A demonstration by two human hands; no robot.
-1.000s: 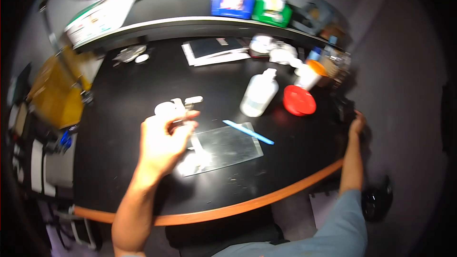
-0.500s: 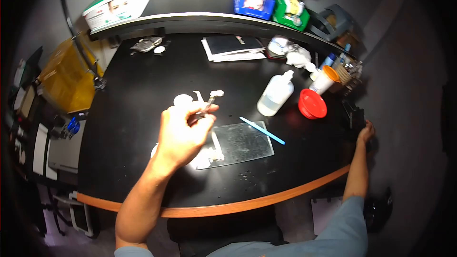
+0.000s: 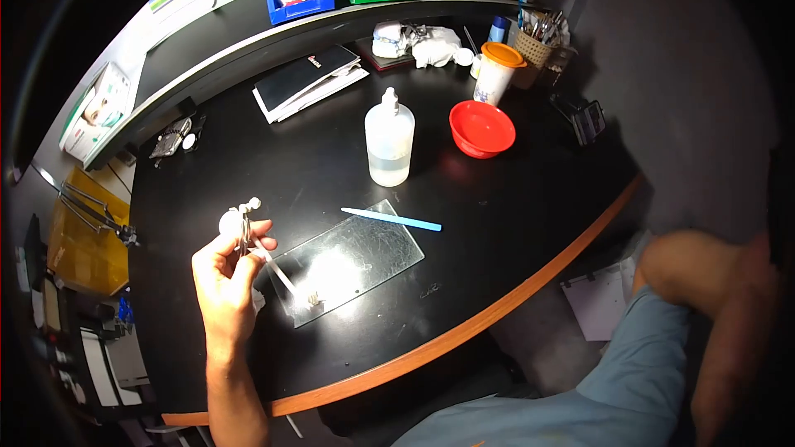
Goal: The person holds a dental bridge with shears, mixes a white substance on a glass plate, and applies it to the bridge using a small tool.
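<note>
Over the black counter (image 3: 513,199), our left hand (image 3: 224,277) has its fingers (image 3: 248,236) closed around a thin metal spatula (image 3: 277,273). Its tip rests on the glass slab (image 3: 356,257). Our right hand is out of view, so we cannot tell its fingers' state.

right hand (image 3: 749,339) blurred, cut off at frame edge

Person's left hand (image 3: 224,277) & forearm bare, no glove, watch or ring seen. Right arm: short light grey-blue fabric sleeve (image 3: 650,348) to approx. elbow, bare below; right hand not seen.
</note>
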